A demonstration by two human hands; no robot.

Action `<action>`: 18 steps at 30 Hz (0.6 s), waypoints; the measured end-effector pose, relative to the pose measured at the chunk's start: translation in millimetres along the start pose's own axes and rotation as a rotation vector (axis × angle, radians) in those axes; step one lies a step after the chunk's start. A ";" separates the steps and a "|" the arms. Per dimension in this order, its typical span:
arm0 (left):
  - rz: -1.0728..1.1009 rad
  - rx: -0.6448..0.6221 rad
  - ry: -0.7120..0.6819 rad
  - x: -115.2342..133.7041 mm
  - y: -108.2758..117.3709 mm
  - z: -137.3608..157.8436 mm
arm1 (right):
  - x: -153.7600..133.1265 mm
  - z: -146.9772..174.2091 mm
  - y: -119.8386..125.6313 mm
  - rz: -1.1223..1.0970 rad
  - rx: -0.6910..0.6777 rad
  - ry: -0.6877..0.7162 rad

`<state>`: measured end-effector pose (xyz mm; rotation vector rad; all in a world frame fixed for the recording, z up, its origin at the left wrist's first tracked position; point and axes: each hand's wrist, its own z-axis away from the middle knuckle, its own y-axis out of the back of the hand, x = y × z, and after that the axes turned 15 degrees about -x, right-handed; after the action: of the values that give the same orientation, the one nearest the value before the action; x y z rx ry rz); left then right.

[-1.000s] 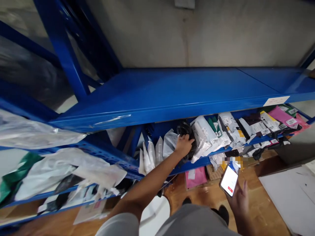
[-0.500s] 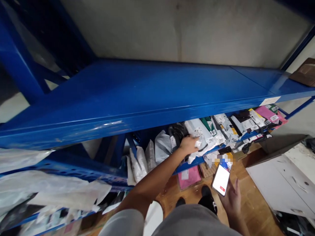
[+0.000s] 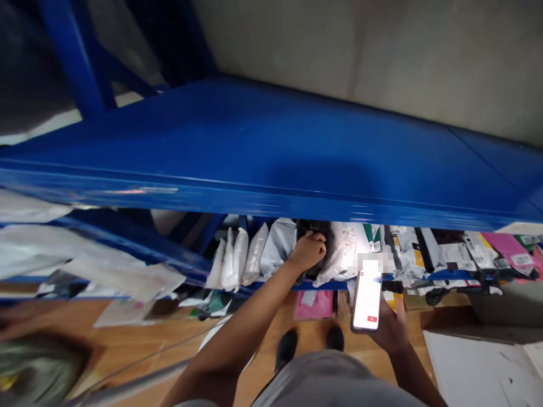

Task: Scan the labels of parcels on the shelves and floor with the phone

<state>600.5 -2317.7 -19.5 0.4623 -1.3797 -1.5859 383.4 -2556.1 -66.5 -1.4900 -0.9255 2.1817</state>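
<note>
My left hand (image 3: 309,252) is curled over a black plastic parcel (image 3: 326,229) on the shelf below the top board, its fingers gripping the wrapping. My right hand (image 3: 391,327) holds a smartphone (image 3: 367,299) upright, its bright screen facing me with a red button near the bottom. Just right of the black parcel stands a white mailer bag (image 3: 340,249), lit brightly. To its left leans a grey mailer bag (image 3: 278,247), and several white wrapped parcels (image 3: 240,251) stand farther left.
The blue top shelf (image 3: 271,152) spans the view above my hands. More labelled mailers, among them a pink parcel (image 3: 509,247), line the row to the right. A pink package (image 3: 314,308) lies low under the shelf. White boxes (image 3: 479,367) stand at lower right.
My left hand has shifted from the white mailer onto the black parcel. The smartphone is now closer to the row, and the white mailer is brighter. The view has turned.
</note>
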 end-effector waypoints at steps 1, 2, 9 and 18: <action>-0.001 0.028 0.038 0.9 -1.4 3.6 | -3.6 -9.9 2.8 -0.020 -0.023 -0.040; -0.006 0.051 0.072 3.5 -3.9 6.3 | -6.2 -20.2 3.4 -0.035 -0.049 -0.078; -0.030 0.035 0.006 42.9 -37.7 -8.0 | -18.2 -71.3 -27.0 -0.025 -0.133 -0.168; 0.004 0.079 -0.015 24.1 -65.1 -0.4 | -49.5 -83.1 -28.4 0.035 -0.185 -0.219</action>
<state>563.1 -2343.6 -71.9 0.4956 -1.4580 -1.5391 476.6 -2538.5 -32.6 -1.3725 -1.2114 2.3756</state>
